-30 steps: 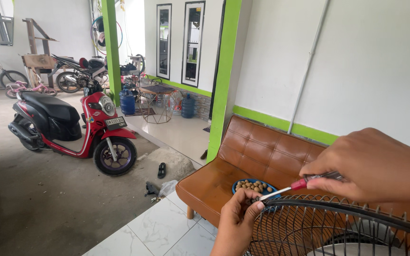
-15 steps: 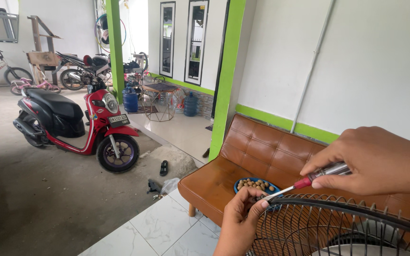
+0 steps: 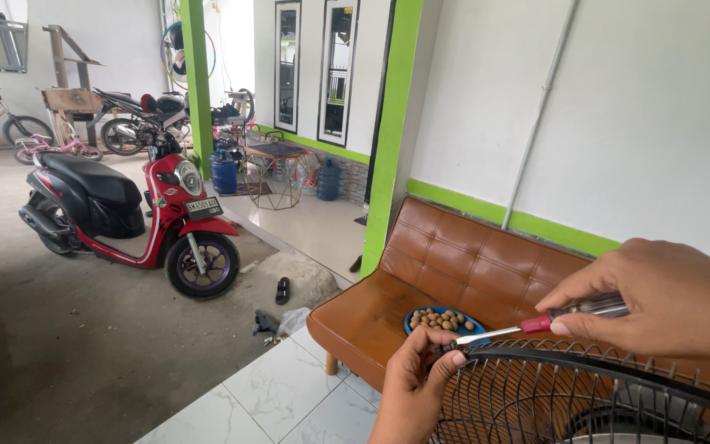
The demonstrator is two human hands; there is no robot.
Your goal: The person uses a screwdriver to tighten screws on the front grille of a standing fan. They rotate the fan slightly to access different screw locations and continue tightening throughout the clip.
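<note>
My right hand (image 3: 659,296) grips a screwdriver (image 3: 536,324) with a clear and red handle, its metal tip pointing left at the rim of a black wire fan guard (image 3: 585,395). My left hand (image 3: 417,374) pinches that rim right where the tip meets it. The guard fills the lower right of the head view, and its lower part is cut off by the frame edge. Just behind the hands, a blue bowl (image 3: 444,321) of small brown round things sits on a brown leather sofa (image 3: 454,263).
A red and black scooter (image 3: 129,214) is parked on the concrete floor at left, with bicycles and another motorbike behind. A green pillar (image 3: 388,123) stands by the sofa. Sandals lie on the ground. White tiles (image 3: 273,395) cover the floor below the sofa.
The view has shifted slightly right and down. Both hands stay at the guard's rim with the screwdriver tip at the same spot.
</note>
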